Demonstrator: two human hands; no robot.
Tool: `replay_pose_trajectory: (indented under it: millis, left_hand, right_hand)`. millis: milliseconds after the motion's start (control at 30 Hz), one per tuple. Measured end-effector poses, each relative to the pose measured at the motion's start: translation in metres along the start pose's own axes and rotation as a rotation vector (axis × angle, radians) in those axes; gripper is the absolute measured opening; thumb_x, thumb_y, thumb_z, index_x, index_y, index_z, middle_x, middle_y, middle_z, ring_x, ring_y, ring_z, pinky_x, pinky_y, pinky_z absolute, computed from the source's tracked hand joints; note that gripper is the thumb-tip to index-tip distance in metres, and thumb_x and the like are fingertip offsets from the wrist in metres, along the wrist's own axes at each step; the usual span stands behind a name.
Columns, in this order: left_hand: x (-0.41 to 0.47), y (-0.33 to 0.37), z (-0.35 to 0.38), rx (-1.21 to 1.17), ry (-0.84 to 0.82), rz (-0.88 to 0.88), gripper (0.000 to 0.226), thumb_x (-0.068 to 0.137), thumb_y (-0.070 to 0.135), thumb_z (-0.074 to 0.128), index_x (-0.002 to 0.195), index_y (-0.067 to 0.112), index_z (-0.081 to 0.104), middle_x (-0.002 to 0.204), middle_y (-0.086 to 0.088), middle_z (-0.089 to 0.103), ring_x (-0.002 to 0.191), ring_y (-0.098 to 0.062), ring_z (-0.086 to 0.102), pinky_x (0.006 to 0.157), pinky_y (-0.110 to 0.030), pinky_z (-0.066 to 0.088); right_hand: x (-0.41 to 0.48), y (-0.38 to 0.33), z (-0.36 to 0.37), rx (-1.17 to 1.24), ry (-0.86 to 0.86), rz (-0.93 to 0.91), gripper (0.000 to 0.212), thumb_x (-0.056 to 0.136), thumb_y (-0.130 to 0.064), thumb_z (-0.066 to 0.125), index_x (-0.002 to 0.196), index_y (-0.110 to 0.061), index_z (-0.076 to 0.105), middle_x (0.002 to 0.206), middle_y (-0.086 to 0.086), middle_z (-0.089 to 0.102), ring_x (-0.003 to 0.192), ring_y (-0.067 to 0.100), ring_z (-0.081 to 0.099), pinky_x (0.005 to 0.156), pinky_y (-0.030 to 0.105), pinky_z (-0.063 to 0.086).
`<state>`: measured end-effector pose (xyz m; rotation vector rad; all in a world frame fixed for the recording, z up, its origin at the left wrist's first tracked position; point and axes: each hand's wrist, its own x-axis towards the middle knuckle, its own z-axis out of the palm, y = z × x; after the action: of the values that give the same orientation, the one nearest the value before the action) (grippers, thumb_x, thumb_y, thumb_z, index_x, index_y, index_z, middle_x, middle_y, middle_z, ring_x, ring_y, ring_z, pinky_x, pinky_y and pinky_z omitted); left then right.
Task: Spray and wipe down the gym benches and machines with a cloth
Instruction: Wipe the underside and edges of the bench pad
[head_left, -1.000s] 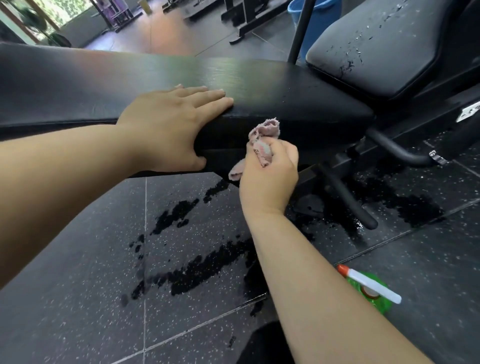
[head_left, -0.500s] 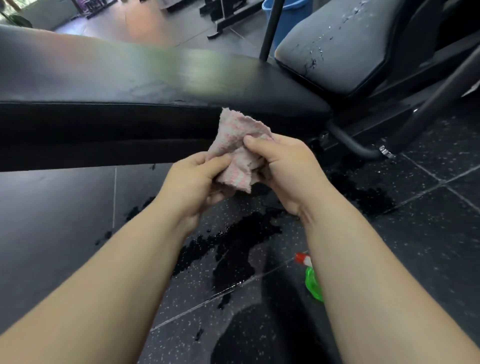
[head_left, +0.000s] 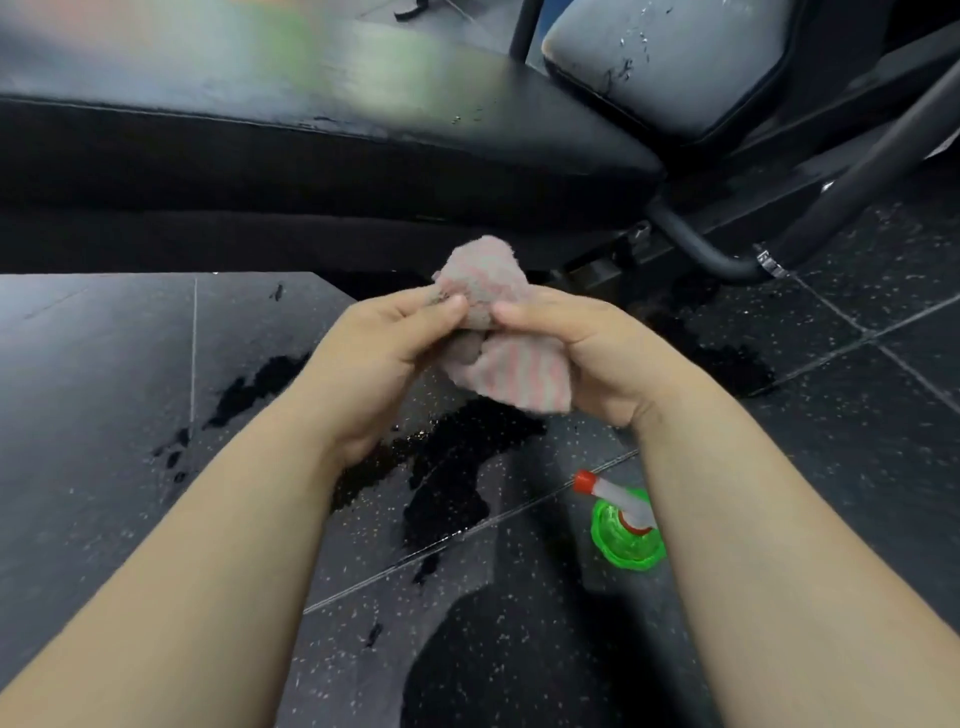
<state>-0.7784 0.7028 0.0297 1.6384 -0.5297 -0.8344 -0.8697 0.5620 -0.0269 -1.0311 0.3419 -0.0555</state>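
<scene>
Both hands, left (head_left: 387, 353) and right (head_left: 597, 353), pinch a bunched pink striped cloth (head_left: 498, 332) before a black bench (head_left: 322, 109). Nearby, a green spray bottle (head_left: 626, 530) stands on wet-patched flooring (head_left: 104, 415).

Crumpled pink-striped cloth (head_left: 488, 275) held just before the black bench (head_left: 363, 104).

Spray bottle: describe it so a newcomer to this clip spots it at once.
Start at the long black bench and drop to the dark speckled floor before it. The spray bottle sits there, partly hidden by the right forearm. It alone is bright green, with a white nozzle tipped red.
</scene>
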Motion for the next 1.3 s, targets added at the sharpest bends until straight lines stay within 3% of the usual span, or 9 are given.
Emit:
replay_pose_trajectory:
  millis: [233, 367, 567, 667, 800, 900, 1067, 1200, 1300]
  left_hand:
    - [0.005, -0.001, -0.011, -0.079, 0.158, 0.042, 0.022, 0.102, 0.017, 0.047, 0.119, 0.016, 0.062, 0.106, -0.002, 0.072, 0.091, -0.014, 0.07, 0.075, -0.03, 0.057]
    - [0.006, -0.011, -0.008, 0.019, 0.342, -0.034, 0.034, 0.1, 0.026, 0.053, 0.131, 0.035, 0.043, 0.112, 0.001, 0.064, 0.086, -0.016, 0.07, 0.067, -0.042, 0.06]
    - [0.002, -0.014, -0.002, -0.098, 0.014, -0.296, 0.09, 0.085, 0.0, 0.068, 0.153, 0.035, 0.02, 0.11, -0.001, 0.069, 0.077, -0.011, 0.072, 0.056, -0.024, 0.055]
    - [0.005, -0.019, -0.003, -0.011, 0.116, -0.291, 0.063, 0.094, 0.009, 0.06, 0.147, 0.032, 0.035, 0.089, 0.005, 0.07, 0.055, -0.003, 0.063, 0.047, -0.021, 0.049]
    - [0.01, -0.022, -0.01, -0.023, 0.146, -0.235, 0.043, 0.092, 0.02, 0.065, 0.132, 0.028, 0.052, 0.095, 0.007, 0.072, 0.072, -0.008, 0.066, 0.059, -0.027, 0.054]
    - [0.01, -0.025, -0.016, 0.223, 0.139, -0.159, 0.058, 0.063, 0.015, 0.082, 0.118, 0.017, 0.063, 0.104, -0.002, 0.072, 0.086, -0.012, 0.069, 0.068, -0.025, 0.053]
    - [0.007, -0.028, -0.018, 0.797, 0.174, 0.087, 0.01, 0.084, 0.018, 0.068, 0.08, 0.025, 0.073, 0.081, 0.003, 0.07, 0.064, 0.003, 0.053, 0.057, -0.007, 0.038]
    - [0.007, -0.025, -0.014, 0.742, 0.069, 0.099, 0.016, 0.09, 0.018, 0.06, 0.089, 0.027, 0.073, 0.09, 0.009, 0.07, 0.081, 0.006, 0.061, 0.068, -0.004, 0.043]
    - [0.013, -0.025, -0.01, 0.566, 0.131, 0.093, 0.008, 0.092, 0.026, 0.06, 0.093, 0.03, 0.067, 0.089, 0.009, 0.071, 0.081, -0.002, 0.065, 0.072, -0.022, 0.052]
  right_hand:
    - [0.006, -0.001, -0.006, 0.224, 0.128, -0.032, 0.059, 0.073, -0.003, 0.075, 0.126, -0.016, 0.054, 0.095, 0.005, 0.073, 0.077, 0.016, 0.069, 0.066, 0.029, 0.055]
    - [0.005, 0.009, -0.003, 0.146, 0.218, -0.034, 0.04, 0.087, -0.005, 0.067, 0.122, -0.022, 0.061, 0.096, 0.008, 0.074, 0.068, 0.014, 0.065, 0.062, 0.028, 0.053]
    - [0.001, 0.008, -0.004, 0.308, 0.333, -0.082, 0.018, 0.095, -0.031, 0.06, 0.107, -0.023, 0.071, 0.092, 0.005, 0.075, 0.088, 0.021, 0.071, 0.084, 0.045, 0.057]
    - [-0.013, 0.001, -0.005, 0.178, 0.057, 0.071, 0.044, 0.075, -0.058, 0.058, 0.096, -0.023, 0.077, 0.1, 0.006, 0.075, 0.097, 0.028, 0.071, 0.082, 0.045, 0.058]
    - [-0.005, 0.007, -0.007, 0.146, 0.039, 0.069, 0.083, 0.076, 0.006, 0.07, 0.148, -0.019, 0.036, 0.128, 0.016, 0.061, 0.095, 0.026, 0.072, 0.074, 0.033, 0.059]
    - [0.005, 0.008, -0.008, 0.024, 0.171, -0.04, 0.056, 0.077, 0.02, 0.06, 0.126, -0.008, 0.06, 0.111, 0.014, 0.069, 0.09, 0.019, 0.072, 0.075, 0.029, 0.058]
    - [0.001, 0.01, -0.011, -0.468, 0.231, 0.027, 0.04, 0.069, -0.008, 0.069, 0.104, -0.029, 0.073, 0.102, 0.002, 0.072, 0.073, 0.011, 0.063, 0.068, 0.03, 0.052]
    - [-0.007, 0.007, -0.006, -0.798, 0.111, 0.071, 0.07, 0.061, -0.028, 0.086, 0.119, -0.056, 0.06, 0.158, -0.004, 0.027, 0.14, 0.009, 0.031, 0.115, 0.036, 0.027]
    - [-0.009, 0.007, 0.001, -0.714, 0.145, -0.029, 0.007, 0.077, -0.02, 0.074, 0.084, -0.021, 0.075, 0.103, 0.002, 0.07, 0.094, 0.004, 0.059, 0.091, 0.032, 0.048]
